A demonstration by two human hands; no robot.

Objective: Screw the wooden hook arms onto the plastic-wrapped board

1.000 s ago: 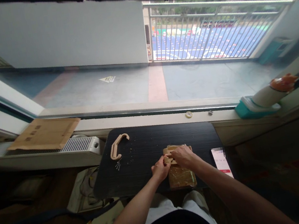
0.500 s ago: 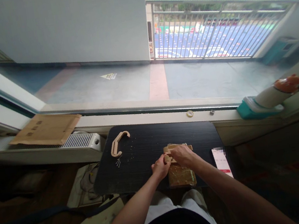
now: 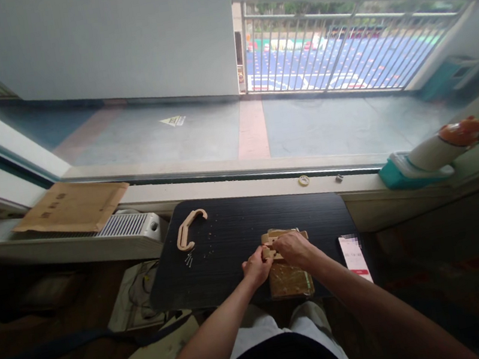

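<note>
My left hand (image 3: pixel 257 266) is closed on the left end of a light wooden piece (image 3: pixel 268 254). That piece lies on a brown block wrapped in clear tape (image 3: pixel 291 282), near the front edge of the black table (image 3: pixel 229 229). Over the wood, my right hand (image 3: pixel 293 248) is closed with its fingers curled down; whatever it pinches is hidden beneath it. Another part of the wood shows beyond the knuckles. At the table's left lies a hooked wooden piece (image 3: pixel 188 231), with several screws (image 3: pixel 189 260) in front of it.
A phone (image 3: pixel 354 259) lies at the table's right edge. On the windowsill are a tape roll (image 3: pixel 304 181) and a teal container (image 3: pixel 402 173). A brown envelope (image 3: pixel 72 207) rests over a white radiator (image 3: pixel 131 226) to the left. Small crumbs dot the tabletop.
The view has shifted very slightly. Both hands stay in the same place on the wood, with only a tiny change in the right hand's fingers.
</note>
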